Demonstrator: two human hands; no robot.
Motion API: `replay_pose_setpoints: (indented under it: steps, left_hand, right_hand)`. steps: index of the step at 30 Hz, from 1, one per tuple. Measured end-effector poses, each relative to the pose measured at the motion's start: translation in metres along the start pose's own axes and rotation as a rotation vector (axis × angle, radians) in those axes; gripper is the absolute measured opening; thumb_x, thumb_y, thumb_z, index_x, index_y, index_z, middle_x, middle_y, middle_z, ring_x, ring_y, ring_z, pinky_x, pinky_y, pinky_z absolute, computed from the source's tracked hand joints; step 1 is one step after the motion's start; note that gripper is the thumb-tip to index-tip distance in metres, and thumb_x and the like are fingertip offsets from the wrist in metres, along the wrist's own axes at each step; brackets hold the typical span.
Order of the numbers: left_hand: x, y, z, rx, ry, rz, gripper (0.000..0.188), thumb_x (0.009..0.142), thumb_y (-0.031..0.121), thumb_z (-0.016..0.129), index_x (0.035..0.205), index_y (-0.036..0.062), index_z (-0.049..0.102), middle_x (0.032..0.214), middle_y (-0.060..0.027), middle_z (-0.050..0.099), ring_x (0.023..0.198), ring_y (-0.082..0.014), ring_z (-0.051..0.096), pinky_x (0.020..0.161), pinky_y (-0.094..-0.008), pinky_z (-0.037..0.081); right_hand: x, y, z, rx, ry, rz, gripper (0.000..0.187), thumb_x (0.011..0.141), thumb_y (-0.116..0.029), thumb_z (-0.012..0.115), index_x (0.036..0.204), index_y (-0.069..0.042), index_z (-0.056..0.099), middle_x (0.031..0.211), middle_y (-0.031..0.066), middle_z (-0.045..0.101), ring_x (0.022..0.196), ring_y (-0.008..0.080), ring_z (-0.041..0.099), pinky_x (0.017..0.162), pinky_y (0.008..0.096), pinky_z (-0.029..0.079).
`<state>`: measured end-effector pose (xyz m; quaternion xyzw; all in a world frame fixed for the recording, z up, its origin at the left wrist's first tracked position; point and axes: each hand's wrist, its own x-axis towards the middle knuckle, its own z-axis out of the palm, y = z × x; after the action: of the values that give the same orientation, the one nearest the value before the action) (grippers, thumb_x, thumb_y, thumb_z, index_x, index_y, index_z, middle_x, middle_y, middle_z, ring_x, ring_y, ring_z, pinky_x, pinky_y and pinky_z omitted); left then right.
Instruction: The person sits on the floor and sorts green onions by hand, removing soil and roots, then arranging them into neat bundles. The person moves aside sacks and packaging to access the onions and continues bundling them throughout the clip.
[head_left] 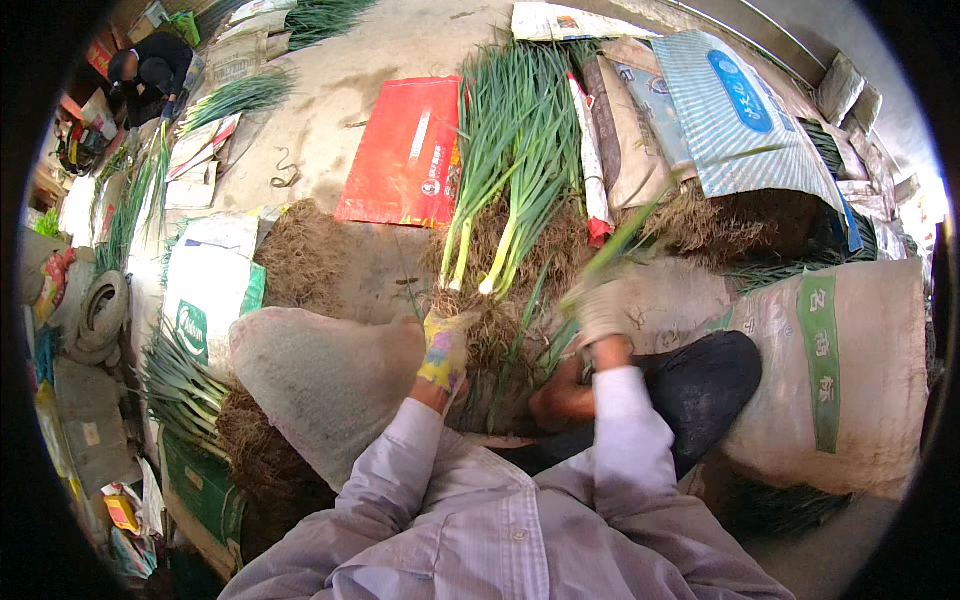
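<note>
Left hand (445, 345) in a yellow patterned glove grips the rooted ends of long green scallions with white stems (500, 190), lying mid-floor beside a red flat package (405, 150); right gloved hand (600, 310) clasps blurred stalks; best strip roots with short, firm pulls

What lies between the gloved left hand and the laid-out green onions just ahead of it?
Nothing visible blocks it. The left hand rests on a tangle of roots at the base of the green onions; the right hand already holds a blurred stalk.
</note>
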<state>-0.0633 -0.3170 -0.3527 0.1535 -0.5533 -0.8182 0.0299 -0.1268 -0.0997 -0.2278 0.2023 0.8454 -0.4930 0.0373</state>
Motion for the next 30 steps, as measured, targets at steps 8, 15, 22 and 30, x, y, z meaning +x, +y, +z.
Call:
replay_pose_setpoints:
  steps: [8,15,22,30]
  left_hand:
    - [-0.007,0.018,0.023,0.275,0.157,0.045,0.047,0.069,-0.006,0.075,0.111,-0.0006,0.056,0.100,-0.0059,0.066,0.090,-0.0144,0.063,0.081,-0.0283,0.052]
    - [-0.015,0.019,0.036,0.269,0.101,0.089,0.039,0.070,-0.007,0.070,0.106,-0.0003,0.055,0.095,-0.0045,0.065,0.086,-0.0112,0.061,0.078,-0.0251,0.050]
    - [-0.014,0.006,0.037,0.361,0.108,0.059,0.036,0.074,-0.006,0.070,0.106,-0.0003,0.055,0.096,-0.0057,0.065,0.087,-0.0118,0.061,0.077,-0.0253,0.050]
    - [-0.004,0.006,0.025,0.006,0.128,-0.133,0.045,0.074,-0.011,0.070,0.115,-0.0003,0.056,0.104,-0.0095,0.066,0.093,-0.0183,0.065,0.083,-0.0313,0.055]
  right_hand:
    - [0.002,0.026,0.063,-0.367,-0.454,-0.270,0.038,0.084,-0.028,0.060,0.114,-0.006,0.065,0.107,0.0176,0.067,0.100,0.0322,0.064,0.087,0.0386,0.049]
    - [0.009,-0.003,0.090,-0.751,-0.415,-0.435,0.019,0.083,-0.018,0.056,0.092,-0.005,0.068,0.093,0.0173,0.068,0.090,0.0352,0.066,0.077,0.0443,0.053]
    - [0.011,0.035,0.113,-0.631,-0.336,-0.343,0.017,0.086,-0.019,0.057,0.088,-0.006,0.069,0.086,0.0180,0.068,0.083,0.0354,0.067,0.072,0.0415,0.053]
    - [0.023,0.044,0.031,1.051,-1.008,0.227,0.011,0.086,-0.012,0.063,0.086,-0.001,0.064,0.071,0.0064,0.060,0.049,0.0111,0.048,0.041,0.0221,0.035]
